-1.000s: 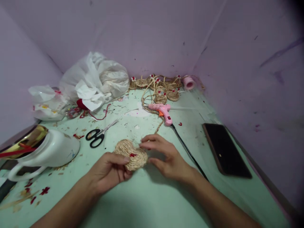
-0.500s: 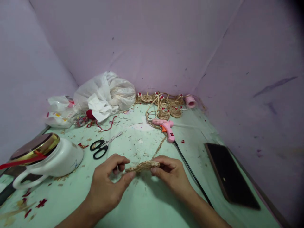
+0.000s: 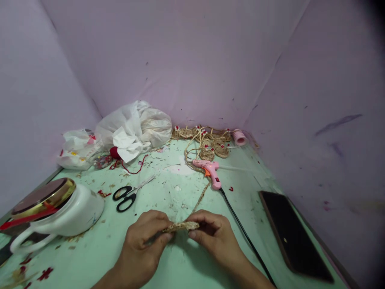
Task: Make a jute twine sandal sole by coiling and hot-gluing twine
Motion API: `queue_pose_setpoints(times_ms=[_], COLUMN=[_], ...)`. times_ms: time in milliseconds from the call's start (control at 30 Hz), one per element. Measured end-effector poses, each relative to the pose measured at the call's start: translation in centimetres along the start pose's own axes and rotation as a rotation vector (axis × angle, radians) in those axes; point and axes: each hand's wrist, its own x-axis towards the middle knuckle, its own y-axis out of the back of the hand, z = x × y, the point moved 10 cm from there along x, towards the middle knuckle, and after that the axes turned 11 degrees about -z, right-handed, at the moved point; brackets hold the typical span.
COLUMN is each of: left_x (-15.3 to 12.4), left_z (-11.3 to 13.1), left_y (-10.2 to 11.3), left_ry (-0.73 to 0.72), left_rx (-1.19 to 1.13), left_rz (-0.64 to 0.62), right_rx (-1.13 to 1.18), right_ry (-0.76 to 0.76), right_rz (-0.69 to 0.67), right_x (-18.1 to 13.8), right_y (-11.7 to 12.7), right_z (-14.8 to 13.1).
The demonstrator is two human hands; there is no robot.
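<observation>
Between my hands is a flat braided jute piece, seen nearly edge-on and held just above the table. My left hand pinches its left end between thumb and fingers. At the other end, my right hand grips it with thumb below and fingers above. A jute braid trails from the piece up toward a pink glue gun, which lies on its side with a black cord running to the lower right. My fingers hide part of the piece.
Black-handled scissors lie left of centre, beside a white mug. A dark phone rests at right. Along the back are a white plastic bag, jute shapes with red beads and a pink spool. Scraps litter the green table.
My left fingers, apart from the jute piece's top before, have closed on its left end. Both hands and the piece sit slightly lower in view, as the whole scene has shifted down.
</observation>
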Motion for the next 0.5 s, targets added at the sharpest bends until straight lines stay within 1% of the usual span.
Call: queue_pose_setpoints(times_ms=[133, 267, 400, 500], left_x=[-0.1, 0.0, 0.2, 0.1], left_z=[0.0, 0.5, 1.6, 2.6], left_y=[0.1, 0.3, 0.5, 0.8], left_ry=[-0.03, -0.053, -0.109, -0.165], left_rx=[0.016, 0.043, 0.112, 0.196], left_rz=[0.011, 0.022, 0.039, 0.063], right_rx=[-0.05, -0.098, -0.134, -0.186], right_ry=[0.014, 0.129, 0.217, 0.254], right_rz=[0.03, 0.044, 0.022, 0.003], right_x=[-0.2, -0.3, -0.5, -0.7], right_y=[0.3, 0.5, 0.3, -0.2], right_z=[-0.4, -1.7, -2.6, -3.1])
